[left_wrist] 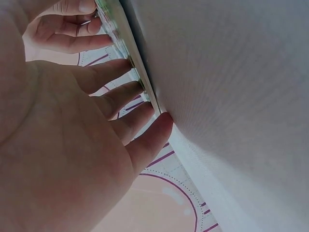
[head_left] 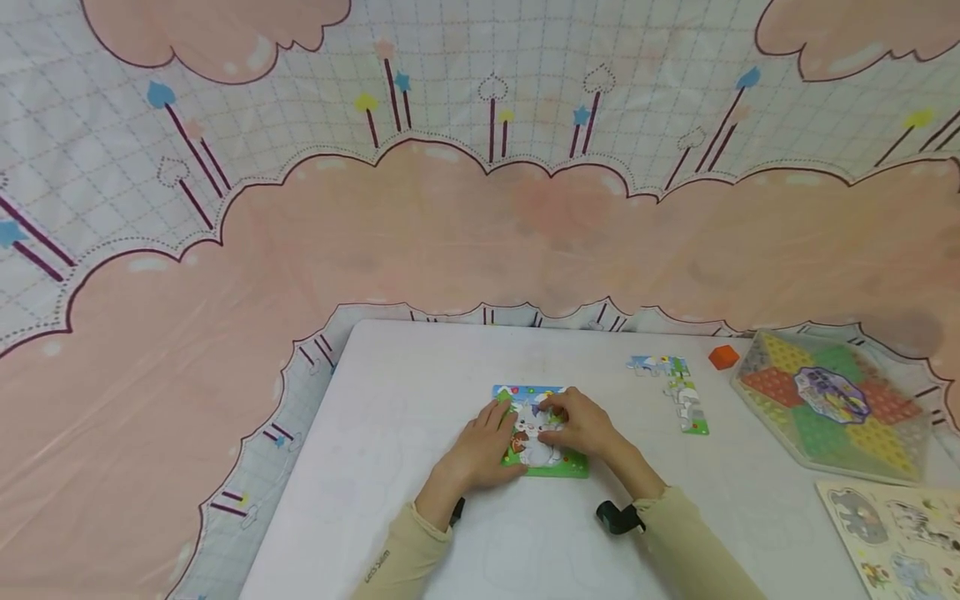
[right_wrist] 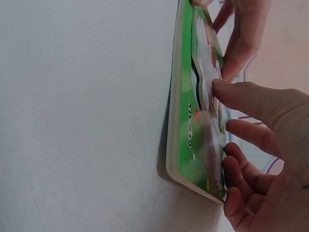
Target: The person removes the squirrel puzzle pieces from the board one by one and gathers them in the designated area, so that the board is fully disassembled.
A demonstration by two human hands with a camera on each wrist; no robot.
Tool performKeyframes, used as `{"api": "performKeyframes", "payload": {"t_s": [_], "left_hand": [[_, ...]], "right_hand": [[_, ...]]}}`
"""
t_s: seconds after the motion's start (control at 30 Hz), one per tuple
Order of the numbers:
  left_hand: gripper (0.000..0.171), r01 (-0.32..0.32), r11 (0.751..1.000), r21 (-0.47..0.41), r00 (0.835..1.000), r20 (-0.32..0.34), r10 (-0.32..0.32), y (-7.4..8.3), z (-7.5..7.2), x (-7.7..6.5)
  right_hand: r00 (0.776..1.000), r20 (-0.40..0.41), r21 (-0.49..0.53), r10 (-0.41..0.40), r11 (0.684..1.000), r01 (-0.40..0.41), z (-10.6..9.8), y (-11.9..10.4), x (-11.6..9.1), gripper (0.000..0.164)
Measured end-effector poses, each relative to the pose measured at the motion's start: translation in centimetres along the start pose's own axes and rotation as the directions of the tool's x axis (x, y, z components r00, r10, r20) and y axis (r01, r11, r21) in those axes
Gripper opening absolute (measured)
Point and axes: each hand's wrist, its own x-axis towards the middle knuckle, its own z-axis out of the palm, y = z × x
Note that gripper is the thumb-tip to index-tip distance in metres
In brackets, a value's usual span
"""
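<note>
A small jigsaw puzzle board [head_left: 551,472] with a white rabbit picture and green edge lies on the table in the head view. My left hand [head_left: 483,450] rests along its left side, fingers nearly straight, fingertips at the board's edge in the left wrist view. From the right, my right hand [head_left: 585,423] reaches over the picture, with thumb and index finger spread across a puzzle piece [right_wrist: 204,87] and pinching it. That piece stands slightly raised above the green base in the right wrist view. The other right fingers curl beside the board's edge.
Several joined puzzle pieces [head_left: 686,396] form an L to the right. Beyond them are an orange block [head_left: 723,357] and a clear hexagonal box [head_left: 825,408] of coloured parts. A cream animal board [head_left: 892,533] lies at the near right. Patterned cloth hangs behind the white table [head_left: 375,400].
</note>
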Motion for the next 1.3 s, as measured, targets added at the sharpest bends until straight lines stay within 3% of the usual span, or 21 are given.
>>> {"api": "performKeyframes", "payload": {"t_s": [0.2, 0.4, 0.6, 0.83, 1.03, 1.3], "left_hand": [[0.081, 0.0, 1.0, 0.01, 1.0, 0.005, 0.0, -0.02, -0.05, 0.01], [0.08, -0.002, 1.0, 0.006, 1.0, 0.005, 0.002, 0.01, -0.09, 0.04], [0.079, -0.004, 1.0, 0.005, 1.0, 0.011, 0.004, 0.14, -0.15, 0.06], [0.081, -0.003, 1.0, 0.02, 1.0, 0.015, 0.002, 0.35, -0.26, 0.01], [0.081, -0.004, 0.999, 0.035, 1.0, 0.015, 0.003, 0.21, -0.18, 0.09], [0.081, -0.001, 1.0, 0.03, 1.0, 0.013, 0.001, 0.09, -0.25, 0.06]], "right_hand": [[1.0, 0.002, 0.035, 0.025, 0.999, -0.025, 0.07, -0.13, 0.09, 0.036], [1.0, 0.009, 0.016, -0.008, 1.0, 0.008, -0.04, -0.19, 0.18, 0.045], [0.999, 0.028, 0.042, -0.016, 0.999, 0.015, -0.37, -0.18, 0.37, 0.041], [1.0, 0.02, 0.161, -0.017, 0.987, 0.014, -0.28, 0.04, 0.36, 0.043], [0.997, 0.035, 0.287, -0.07, 0.956, 0.057, 0.02, 0.42, 0.34, 0.046], [0.995, 0.026, 0.307, -0.099, 0.948, 0.086, 0.15, 0.19, 0.23, 0.046]]}}
